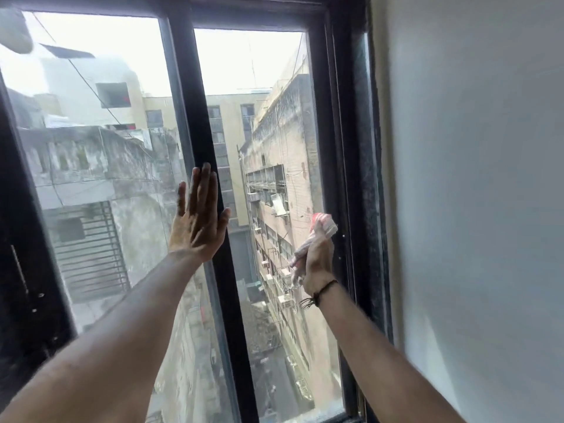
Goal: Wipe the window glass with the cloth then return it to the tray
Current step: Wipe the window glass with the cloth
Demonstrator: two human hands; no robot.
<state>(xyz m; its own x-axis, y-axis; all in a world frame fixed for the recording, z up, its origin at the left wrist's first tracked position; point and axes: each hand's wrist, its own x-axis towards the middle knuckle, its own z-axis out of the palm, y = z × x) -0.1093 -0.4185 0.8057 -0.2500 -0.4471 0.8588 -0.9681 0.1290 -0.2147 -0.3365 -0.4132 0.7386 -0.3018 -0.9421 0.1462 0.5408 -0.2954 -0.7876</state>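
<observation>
Head view: right hand (317,257) grips the cloth (323,222) against the window glass (274,132) at 3 o'clock; left hand (198,218), open flat, braces the centre frame (210,148). Wiping apparently underway; tray unseen, return pending.

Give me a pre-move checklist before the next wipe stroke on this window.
1. Cloth gripped in right hand: ok.
2. Cloth against the right pane: ok, at its right edge.
3. Left hand bracing, flat and open on the centre frame bar: ok.
4. Left pane clean: not ok, it looks hazy.
5. Tray within reach for returning the cloth: cannot tell, not in view.
</observation>
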